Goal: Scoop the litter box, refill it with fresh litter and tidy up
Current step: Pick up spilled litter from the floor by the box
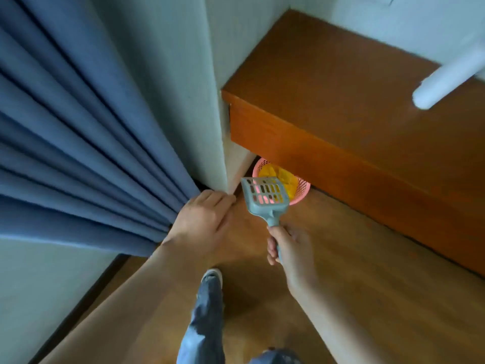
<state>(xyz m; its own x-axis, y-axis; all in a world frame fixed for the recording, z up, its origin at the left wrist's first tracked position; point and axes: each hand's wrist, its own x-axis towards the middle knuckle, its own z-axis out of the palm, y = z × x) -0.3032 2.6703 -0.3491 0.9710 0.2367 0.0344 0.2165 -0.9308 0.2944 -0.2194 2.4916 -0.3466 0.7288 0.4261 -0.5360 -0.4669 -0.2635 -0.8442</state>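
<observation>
The litter scoop (pixel 265 198) looks like matt grey-blue plastic. The curtain (pixel 78 143) at left is matt blue cloth. The floor (pixel 354 258) and desk (pixel 341 101) are smooth wood.

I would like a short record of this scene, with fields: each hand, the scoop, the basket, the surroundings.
left hand: left hand rests with straight fingers on the blue curtain
right hand: right hand grips the scoop handle
scoop: grey slotted scoop, held over the basket edge; no litter visible in it
basket: pink mesh basket with yellow lining, on the floor, partly under the wooden desk
floor: wooden floor
</observation>
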